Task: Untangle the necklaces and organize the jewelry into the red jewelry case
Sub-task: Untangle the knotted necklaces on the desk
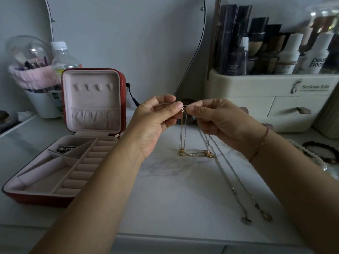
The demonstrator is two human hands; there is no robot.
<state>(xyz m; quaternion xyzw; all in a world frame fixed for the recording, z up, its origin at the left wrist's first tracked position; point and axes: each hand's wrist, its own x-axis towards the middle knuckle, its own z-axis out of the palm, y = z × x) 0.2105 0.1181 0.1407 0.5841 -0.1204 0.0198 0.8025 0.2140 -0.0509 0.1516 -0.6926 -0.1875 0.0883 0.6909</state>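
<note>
"White vanity surface (pixel 165 195), mirror (pixel 128 43) behind it. What is going on in the middle?"

"Both hands are meeting there. The left hand (pixel 157 120) and the right hand (pixel 222 121) are each pinching a fine chain (pixel 181 134) at its clasp (pixel 184 109). They are holding it high so the rest is hanging free and any crossings are showing."

"Where is the lower end going?"

"It is dropping at 6 o'clock of the hands into a gold tangle (pixel 194 154) lying on the surface. Two silver necklaces (pixel 236 191) are lying stretched out toward 5 o'clock, probably being kept apart on purpose."

"And the red case (pixel 36 197)?"

"It is sitting open at 9 o'clock with its lid (pixel 95 123) standing upright, so the hooks (pixel 93 87) are facing the person. One piece (pixel 65 148) is already lying in a back compartment."
</note>
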